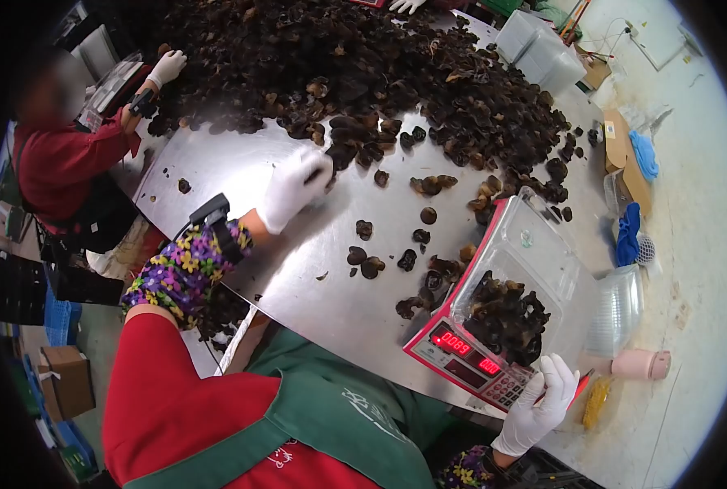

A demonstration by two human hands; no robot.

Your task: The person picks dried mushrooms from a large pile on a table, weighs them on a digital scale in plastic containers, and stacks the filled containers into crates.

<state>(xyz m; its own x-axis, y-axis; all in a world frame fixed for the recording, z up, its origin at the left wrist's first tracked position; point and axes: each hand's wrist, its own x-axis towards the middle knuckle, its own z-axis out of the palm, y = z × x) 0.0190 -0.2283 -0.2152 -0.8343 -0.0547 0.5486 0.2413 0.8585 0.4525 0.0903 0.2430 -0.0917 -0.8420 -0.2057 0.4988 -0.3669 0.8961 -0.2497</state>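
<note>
My left hand (298, 187), in a white glove and slightly blurred, is over the steel table (298, 265) at the near edge of a large heap of dark wood ear mushrooms (331, 65). Its fingers are curled, and a dark brown mushroom piece shows at them, partly hidden. My right hand (541, 403), also gloved, has its fingers stretched out at the front right corner of a red and white digital scale (459, 359). On the scale sits a clear plastic tray (534, 232) with a clump of wood ears (506, 314) at its near end. The red display reads 0.089.
Loose wood ears (371, 266) lie scattered between the heap and the scale. Clear plastic containers (539, 53) are stacked at the far right. Near the right edge are a pink cup (640, 364) and a blue cloth (627, 235). A co-worker (74, 171) reaches into the heap from the left.
</note>
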